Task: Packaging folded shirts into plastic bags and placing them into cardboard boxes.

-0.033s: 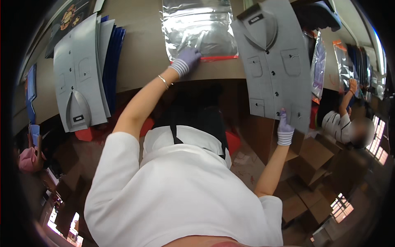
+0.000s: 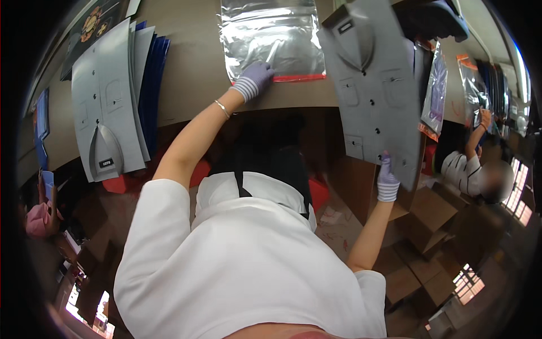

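Left hand (image 2: 255, 78) of ours, in a pale purple knit glove, lies flat with fingers spread on the lower edge of the clear, glossy plastic bag with a red seal strip (image 2: 271, 39); it presses rather than grips; the bag rests on the wide brown bench (image 2: 192, 62) straight ahead of us.

Going from the largest thing down: the bench carries everything; on its left lies a stack of grey folded shirts backed by blue sheets (image 2: 113, 101); to the right, the grey folded button-front shirt on its stiff board (image 2: 375, 85) hangs past the bench edge, and our right hand (image 2: 387, 179), gloved alike, is closed on its lower corner; further right sit more clear bags (image 2: 435, 85), and a co-worker's arm (image 2: 477, 138) reaches toward them.

We judge the shirt light and fairly stiff thanks to the board, so the corner grip should hold, though the middle of a long edge would steady it better; the bag looks thin, slippery and floppy, best pinned near its open red-edged mouth.
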A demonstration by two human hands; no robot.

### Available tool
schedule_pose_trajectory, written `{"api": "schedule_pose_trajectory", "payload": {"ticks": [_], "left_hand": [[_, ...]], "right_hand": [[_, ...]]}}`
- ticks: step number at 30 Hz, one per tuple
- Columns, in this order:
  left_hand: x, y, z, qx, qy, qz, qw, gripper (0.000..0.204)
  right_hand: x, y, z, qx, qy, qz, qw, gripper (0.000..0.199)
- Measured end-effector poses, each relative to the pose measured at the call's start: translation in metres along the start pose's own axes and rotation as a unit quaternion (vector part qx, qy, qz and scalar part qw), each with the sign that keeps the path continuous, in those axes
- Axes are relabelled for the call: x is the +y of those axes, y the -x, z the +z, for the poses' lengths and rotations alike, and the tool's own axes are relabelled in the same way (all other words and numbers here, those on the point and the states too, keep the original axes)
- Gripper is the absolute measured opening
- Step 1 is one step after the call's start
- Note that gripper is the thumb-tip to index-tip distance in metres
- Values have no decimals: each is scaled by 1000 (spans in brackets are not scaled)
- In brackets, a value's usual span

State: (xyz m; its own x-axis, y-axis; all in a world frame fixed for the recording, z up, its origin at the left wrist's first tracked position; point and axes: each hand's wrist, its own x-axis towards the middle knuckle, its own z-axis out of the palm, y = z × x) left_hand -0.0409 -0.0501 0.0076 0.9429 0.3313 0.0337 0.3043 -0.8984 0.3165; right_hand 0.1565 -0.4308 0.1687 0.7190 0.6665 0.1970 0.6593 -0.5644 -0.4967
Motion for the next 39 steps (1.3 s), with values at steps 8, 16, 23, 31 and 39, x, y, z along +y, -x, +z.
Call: {"api": "schedule_pose_trajectory", "payload": {"ticks": [8,16,23,31,39], "left_hand": [[-8,-21,1,-38,47,17,998,13],[-33,-30,1,-106,450,-184,868,17],[-35,-41,-4,-77,346,-249,901,18],[-88,-50,-68,209,471,-213,830,19],[-45,-25,-33,-28,420,-192,886,20]], "right_hand": [[5,71,-20,53,7,47,997,40],[-5,85,-34,36,-137,247,959,52],[-54,80,-12,-35,-88,241,966,38],[-75,73,11,-121,-169,61,976,37],[6,93,-39,114,-196,243,943,53]]}}
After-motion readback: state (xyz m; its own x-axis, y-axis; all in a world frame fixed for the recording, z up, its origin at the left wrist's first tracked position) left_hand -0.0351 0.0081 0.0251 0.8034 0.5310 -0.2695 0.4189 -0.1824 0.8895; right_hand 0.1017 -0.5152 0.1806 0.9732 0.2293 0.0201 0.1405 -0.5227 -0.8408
